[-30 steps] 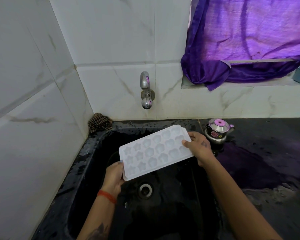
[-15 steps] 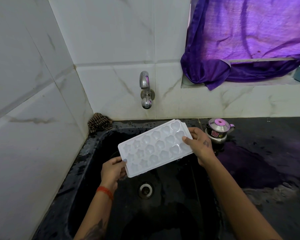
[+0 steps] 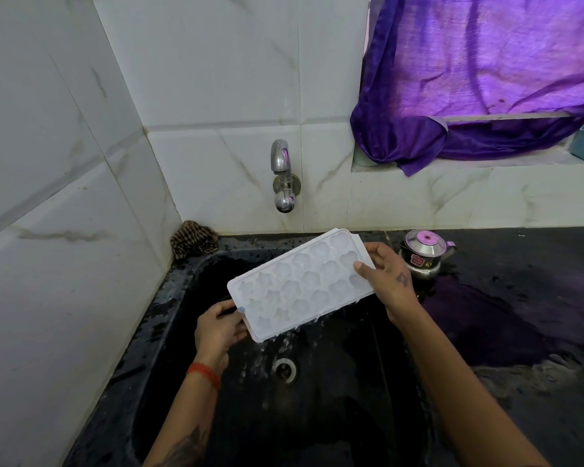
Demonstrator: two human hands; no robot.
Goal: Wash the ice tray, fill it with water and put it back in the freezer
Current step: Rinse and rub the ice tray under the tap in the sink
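Overhead, pale marbled wall tiles (image 3: 216, 79) fill the far and left sides, and a purple curtain (image 3: 486, 69) hangs crumpled over a ledge at the far right. Below them a wet black countertop (image 3: 520, 298) runs to the right of a black sink (image 3: 155, 332), whose round drain (image 3: 285, 370) sits near the middle of the basin. A white ice tray (image 3: 300, 284) is held in the air above the sink, slanting from near left up to far right, with its moulded cups facing the camera and drops of water falling from its near edge. The left hand (image 3: 218, 326) grips the tray's near-left corner, fingers curled round the edge; an orange band circles that wrist. The right hand (image 3: 390, 281) pinches the far-right end, thumb on top. A small steel kettle (image 3: 422, 254) stands on the countertop just beyond the right hand. A chrome tap (image 3: 283, 176) juts from the wall above the tray, and a brown patterned cloth (image 3: 193, 239) lies bunched at the sink's far-left corner.
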